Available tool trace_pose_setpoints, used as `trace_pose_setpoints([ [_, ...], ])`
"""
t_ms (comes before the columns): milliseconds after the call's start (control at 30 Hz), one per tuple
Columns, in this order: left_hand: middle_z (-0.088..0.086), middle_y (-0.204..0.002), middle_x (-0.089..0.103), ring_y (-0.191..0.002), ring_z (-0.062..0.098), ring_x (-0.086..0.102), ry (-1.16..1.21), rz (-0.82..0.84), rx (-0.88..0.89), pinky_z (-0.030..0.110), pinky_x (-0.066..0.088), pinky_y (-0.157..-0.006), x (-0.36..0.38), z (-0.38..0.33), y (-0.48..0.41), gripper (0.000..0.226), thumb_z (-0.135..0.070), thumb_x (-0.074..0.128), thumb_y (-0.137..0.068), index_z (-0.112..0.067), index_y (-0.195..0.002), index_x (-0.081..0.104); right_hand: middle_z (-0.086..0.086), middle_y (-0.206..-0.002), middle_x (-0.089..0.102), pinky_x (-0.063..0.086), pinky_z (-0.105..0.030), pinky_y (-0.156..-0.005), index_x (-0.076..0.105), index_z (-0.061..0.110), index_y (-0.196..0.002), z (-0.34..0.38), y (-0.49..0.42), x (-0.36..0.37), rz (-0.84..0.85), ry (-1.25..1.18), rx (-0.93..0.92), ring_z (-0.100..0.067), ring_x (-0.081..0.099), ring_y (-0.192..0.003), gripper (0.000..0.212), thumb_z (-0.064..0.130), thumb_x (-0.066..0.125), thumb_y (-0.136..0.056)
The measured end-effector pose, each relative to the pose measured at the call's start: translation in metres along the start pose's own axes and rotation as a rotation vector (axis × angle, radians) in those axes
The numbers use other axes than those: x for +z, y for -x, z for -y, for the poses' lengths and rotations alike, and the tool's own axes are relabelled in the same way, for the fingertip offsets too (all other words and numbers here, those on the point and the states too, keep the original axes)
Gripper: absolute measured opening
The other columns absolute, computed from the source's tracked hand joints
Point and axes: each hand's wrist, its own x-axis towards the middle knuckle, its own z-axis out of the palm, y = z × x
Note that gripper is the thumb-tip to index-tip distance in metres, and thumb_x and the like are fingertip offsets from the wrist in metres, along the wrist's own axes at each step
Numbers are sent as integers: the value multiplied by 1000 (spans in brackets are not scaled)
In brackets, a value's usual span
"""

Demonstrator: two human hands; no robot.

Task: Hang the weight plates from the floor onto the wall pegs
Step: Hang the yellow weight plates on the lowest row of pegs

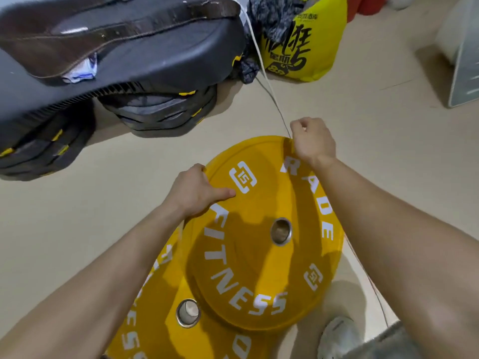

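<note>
Upper yellow plate point(259, 255): round, white "FITNESS" lettering and "15" logos, steel-ringed centre hole. Seen tilted, far rim apparently raised off floor, near rim rested on second plate. Rim gripped at 10 o'clock by left hand point(193, 193), thumb laid on face; gripped at 1 o'clock by right hand point(312, 143). Lower yellow plate point(155, 320): same print, laid flat on floor, offset toward 7 o'clock, largely covered by upper one, own steel-ringed hole left exposed.
</note>
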Motion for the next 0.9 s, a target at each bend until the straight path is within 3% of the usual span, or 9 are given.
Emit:
trace_pose_setpoints([
  [100, -1, -100, 59, -94, 23, 58, -3, -50, 27, 38, 50, -79, -3, -15, 32, 82, -62, 84, -62, -12, -120, 54, -6, -107, 70, 48, -39, -89, 71, 15, -100, 18, 2, -15, 242, -38, -100, -29, 60, -103, 37, 40, 46, -88],
  [233, -5, -103, 59, -92, 19, 59, 67, -35, 5, 40, 53, -82, -4, -21, 64, 77, -60, 85, -64, -21, -120, 49, -3, -126, 62, 41, -47, -105, 71, 26, -112, 16, 6, -26, 458, 192, -240, -27, 54, -118, 63, 56, 31, -75],
  [300, -5, -105, 61, -93, 19, 60, 93, -38, -2, 42, 55, -84, -3, -20, 74, 76, -60, 84, -66, -24, -122, 49, -1, -128, 63, 42, -45, -104, 73, 32, -109, 23, 0, -30, 559, 216, -241, -25, 56, -115, 60, 55, 33, -72],
  [400, -4, -112, 62, -100, 20, 61, 184, -65, -5, 41, 53, -88, 2, -16, 89, 74, -57, 82, -72, -24, -129, 50, -4, -90, 68, 46, -41, -88, 71, 23, -77, 35, 1, -25, 669, 150, -215, -23, 59, -81, 42, 55, 44, -77],
  [467, -6, -110, 62, -100, 18, 61, 260, -122, -16, 35, 49, -84, 7, -15, 99, 68, -58, 76, -78, -23, -130, 50, -2, -63, 57, 42, -40, -75, 59, 21, -60, 41, 10, -20, 709, 69, -185, -21, 52, -61, 48, 62, 46, -83],
  [567, -9, -99, 63, -97, 18, 63, 355, -164, -122, 32, 46, -75, 9, -14, 109, 69, -74, 65, -76, -22, -120, 54, -2, -66, 61, 45, -41, -80, 57, 19, -63, 46, 25, -13, 624, 76, -224, -24, 59, -69, 54, 65, 42, -87],
  [700, -1, -101, 67, -96, 25, 63, 333, -246, -136, 42, 52, -85, 9, -12, 130, 80, -82, 65, -67, -19, -116, 55, -4, -92, 66, 45, -48, -93, 58, 22, -65, 59, 46, -17, 510, 187, -327, -29, 59, -91, 46, 56, 33, -83],
  [800, -7, -88, 66, -85, 19, 64, 359, -289, -70, 40, 52, -78, 5, -5, 148, 68, -77, 67, -69, -21, -106, 56, 1, -88, 63, 45, -53, -90, 57, 19, -68, 65, 59, -25, 486, 283, -403, -28, 56, -89, 47, 53, 28, -82],
  [900, -8, -85, 65, -81, 17, 64, 332, -331, -23, 42, 53, -76, -3, -1, 159, 72, -82, 65, -67, -21, -104, 57, 6, -80, 58, 46, -53, -85, 56, 21, -66, 78, 70, -35, 433, 288, -460, -27, 55, -87, 52, 61, 22, -72],
])
